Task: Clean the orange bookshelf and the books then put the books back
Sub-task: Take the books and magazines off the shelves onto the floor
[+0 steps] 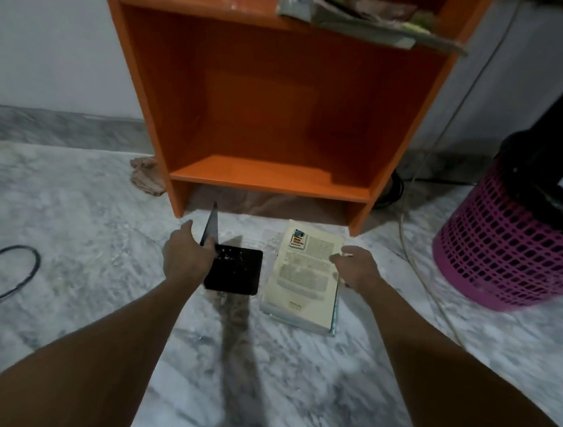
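Orange laminated wooden bookshelf (pixel 282 111) stands on the floor against a pale wall (pixel 50 40). Lower compartment smooth and bare; upper shelf has dust streaks and a messy pile of worn papers and books (pixel 359 12) hanging over the front edge.

Just in front of the shelf base, two books on the floor. Black flat notebook with rounded corners (pixel 237 270) lies flat, white dust specks on its surface, and its thin cover is raised on edge. Left hand (pixel 186 256) grips that raised cover, fingers curled round it. Beside it on the right, a cream matte paperback book (pixel 301 283), printed text and a small coloured logo on the face, lies on top of another volume with a teal edge. Right hand (pixel 357 269) holds the paperback's right edge, fingers bent over it; how tight, cannot tell.

Grey-white veined marble floor (pixel 101 231), dusty smear near the notebook. Crumpled beige cloth (pixel 147 176) at the shelf's left foot. Pink plastic lattice basket (pixel 509 240), round, lined with a glossy black bag (pixel 542 168), far right. Black cable (pixel 2 277) loops at left; thin white cord (pixel 416 252) runs down between shelf and basket.
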### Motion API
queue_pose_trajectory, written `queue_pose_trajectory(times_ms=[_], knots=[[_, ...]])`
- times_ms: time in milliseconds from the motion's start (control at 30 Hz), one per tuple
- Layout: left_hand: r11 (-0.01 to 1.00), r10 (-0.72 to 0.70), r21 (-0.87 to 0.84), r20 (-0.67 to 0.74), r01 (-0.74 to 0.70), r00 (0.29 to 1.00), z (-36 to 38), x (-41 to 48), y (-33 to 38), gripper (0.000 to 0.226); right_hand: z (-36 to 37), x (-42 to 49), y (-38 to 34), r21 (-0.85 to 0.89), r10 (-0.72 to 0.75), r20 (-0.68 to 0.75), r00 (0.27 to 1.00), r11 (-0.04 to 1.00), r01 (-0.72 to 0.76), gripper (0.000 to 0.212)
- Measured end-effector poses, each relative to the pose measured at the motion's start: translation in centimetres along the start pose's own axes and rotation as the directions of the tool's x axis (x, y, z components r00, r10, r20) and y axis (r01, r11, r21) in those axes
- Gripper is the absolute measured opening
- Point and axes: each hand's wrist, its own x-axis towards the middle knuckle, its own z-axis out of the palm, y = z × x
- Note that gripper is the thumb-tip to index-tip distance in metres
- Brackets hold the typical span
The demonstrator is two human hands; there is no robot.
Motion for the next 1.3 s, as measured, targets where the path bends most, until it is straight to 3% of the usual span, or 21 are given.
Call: queue_pose_trajectory(times_ms=[100, 233, 300, 400, 500, 533, 600, 700, 833, 933, 1000, 1100, 1200, 1300], knots=[[0.983, 0.180, -0.035, -0.055, -0.182, 0.982, -3.7, 0.0, 5.2, 0.044, -3.7, -2.4, -4.4, -0.052, -0.198, -0.006, 0.980, 0.979, 0.197, 0.037], [0.943, 0.270, -0.236, 0.130, -0.235, 0.954, -7.7, -0.3, 14.9, 0.043, -8.7, -5.4, -10.5, -0.172, -0.445, -0.019, 0.896, 0.884, 0.435, 0.018], [0.911, 0.223, -0.398, 0.250, -0.110, 0.942, -8.9, -0.4, 20.1, 0.047, -11.4, -6.3, -13.5, -0.274, -0.601, -0.179, 0.779, 0.791, 0.547, 0.019], [0.839, 0.163, -0.539, 0.370, 0.069, 0.915, -10.2, -0.2, 25.6, 0.052, -14.4, -6.6, -17.1, -0.446, -0.800, -0.337, 0.497, 0.600, 0.664, 0.024], [0.803, 0.175, -0.584, 0.419, 0.117, 0.891, -10.5, 0.3, 29.0, 0.058, -16.2, -4.9, -20.3, -0.585, -0.852, -0.384, 0.356, 0.523, 0.620, 0.048], [0.787, 0.171, -0.602, 0.426, 0.138, 0.888, -10.6, 0.6, 29.7, 0.059, -16.5, -4.2, -21.3, -0.632, -0.859, -0.366, 0.357, 0.512, 0.582, 0.057], [0.762, 0.156, -0.623, 0.438, 0.174, 0.885, -10.5, 1.1, 30.7, 0.061, -16.9, -2.8, -23.5, -0.712, -0.859, -0.277, 0.431, 0.485, 0.507, 0.071], [0.727, 0.156, -0.651, 0.466, 0.218, 0.871, -10.3, 1.7, 31.5, 0.065, -17.0, -1.0, -26.2, -0.776, -0.826, -0.119, 0.551, 0.424, 0.467, 0.065], [0.711, 0.186, -0.667, 0.483, 0.222, 0.856, -10.0, 1.7, 31.7, 0.069, -16.5, -0.6, -27.2, -0.842, -0.861, -0.061, 0.504, 0.316, 0.438, 0.048], [0.682, 0.200, -0.695, 0.475, 0.226, 0.857, -9.6, 0.7, 32.1, 0.055, -16.0, -2.3, -26.8, -0.849, -0.894, -0.025, 0.447, 0.256, 0.462, 0.038], [0.615, 0.219, -0.742, 0.485, 0.266, 0.847, -9.5, 0.1, 32.3, 0.045, -15.7, -4.0, -26.5, -0.838, -0.913, -0.010, 0.407, 0.229, 0.494, 0.032], [0.424, 0.241, -0.827, 0.497, 0.371, 0.834, -9.5, -0.7, 32.6, 0.035, -15.0, -6.3, -26.0, -0.772, -0.937, -0.023, 0.349, 0.238, 0.589, 0.024], [0.239, 0.168, -0.847, 0.517, 0.474, 0.839, -10.1, -0.8, 33.2, 0.030, -14.7, -7.9, -25.6, -0.691, -0.928, 0.067, 0.366, 0.221, 0.688, 0.027], [0.229, 0.076, -0.856, 0.490, 0.463, 0.868, -11.0, -0.4, 33.6, 0.025, -16.5, -9.4, -25.1, -0.658, -0.890, 0.151, 0.431, 0.235, 0.715, 0.046]])
